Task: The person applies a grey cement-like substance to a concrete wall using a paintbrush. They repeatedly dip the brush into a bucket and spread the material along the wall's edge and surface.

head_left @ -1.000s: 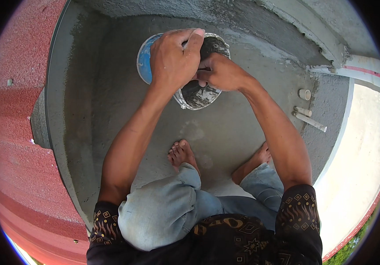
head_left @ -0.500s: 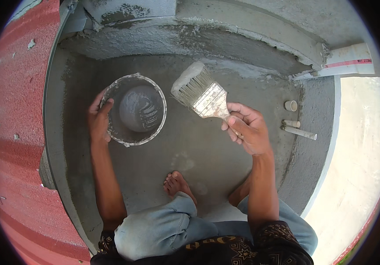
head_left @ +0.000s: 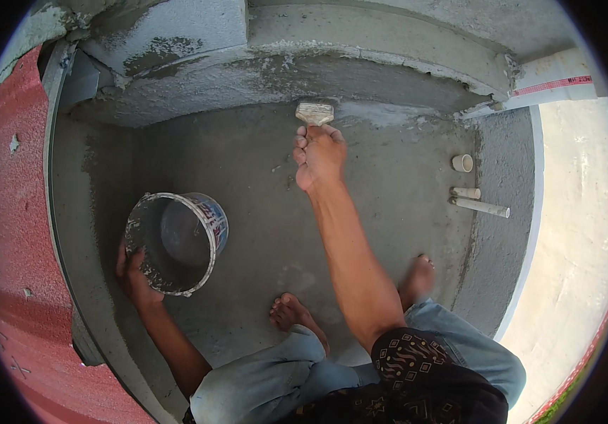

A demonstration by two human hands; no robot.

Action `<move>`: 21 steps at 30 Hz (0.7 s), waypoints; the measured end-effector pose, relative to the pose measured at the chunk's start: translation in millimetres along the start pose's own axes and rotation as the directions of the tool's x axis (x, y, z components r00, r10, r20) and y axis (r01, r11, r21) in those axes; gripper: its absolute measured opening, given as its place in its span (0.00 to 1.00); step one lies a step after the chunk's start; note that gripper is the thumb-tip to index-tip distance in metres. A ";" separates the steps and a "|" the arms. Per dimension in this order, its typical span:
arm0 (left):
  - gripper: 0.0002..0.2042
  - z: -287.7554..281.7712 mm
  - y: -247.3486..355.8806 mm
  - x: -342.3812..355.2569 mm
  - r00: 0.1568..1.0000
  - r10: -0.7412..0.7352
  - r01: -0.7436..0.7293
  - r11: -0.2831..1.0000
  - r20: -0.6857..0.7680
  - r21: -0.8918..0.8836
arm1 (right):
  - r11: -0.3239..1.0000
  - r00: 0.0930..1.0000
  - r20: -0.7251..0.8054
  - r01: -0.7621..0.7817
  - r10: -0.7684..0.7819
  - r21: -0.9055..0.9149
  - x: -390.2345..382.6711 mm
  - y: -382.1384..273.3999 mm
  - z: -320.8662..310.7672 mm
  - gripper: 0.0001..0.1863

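Note:
My right hand (head_left: 323,154) is closed round the handle of a wide paintbrush (head_left: 315,113) and reaches forward to the foot of the far wall. The brush's metal band shows; its bristles are hidden beyond it, so whether they touch the wall I cannot tell. At the left, my left hand (head_left: 138,275) grips the rim of a plastic bucket (head_left: 221,225), fingers inside and out. The bucket tilts, its mouth toward me, with grey smears on the rim and a pale grey layer at the bottom.
A low rough cement wall (head_left: 389,81) curves along the far side. Short white pipes (head_left: 484,206) and a round pipe end (head_left: 462,163) stick up from the cement floor (head_left: 269,233) at the right. Red corrugated sheet (head_left: 14,212) borders the left. My bare feet (head_left: 291,311) stand nearby.
My right hand has carried the paintbrush forward and left to the far wall, turning its bristles away. The bucket, in my left hand, has come nearer and further left. My right foot has moved forward.

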State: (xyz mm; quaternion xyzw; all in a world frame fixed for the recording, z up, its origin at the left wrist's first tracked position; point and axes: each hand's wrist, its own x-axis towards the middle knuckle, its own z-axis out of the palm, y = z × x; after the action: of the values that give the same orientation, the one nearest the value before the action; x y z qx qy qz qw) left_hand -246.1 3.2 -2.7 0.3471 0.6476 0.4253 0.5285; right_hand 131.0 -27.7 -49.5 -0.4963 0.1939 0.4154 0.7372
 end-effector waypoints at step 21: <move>0.31 -24.4 -25.3 1.6 0.997 -0.036 0.036 0.999 -0.067 0.000 | 0.947 0.931 0.298 -0.270 0.211 0.172 69.3 -87.8 -127.6 0.13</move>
State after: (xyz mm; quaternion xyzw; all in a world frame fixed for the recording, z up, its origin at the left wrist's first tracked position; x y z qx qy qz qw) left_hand -270.4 -9.9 -24.6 0.3210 0.6714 0.4267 0.5140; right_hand 258.0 -126.7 -102.9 -0.3252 0.1917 0.5451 0.7486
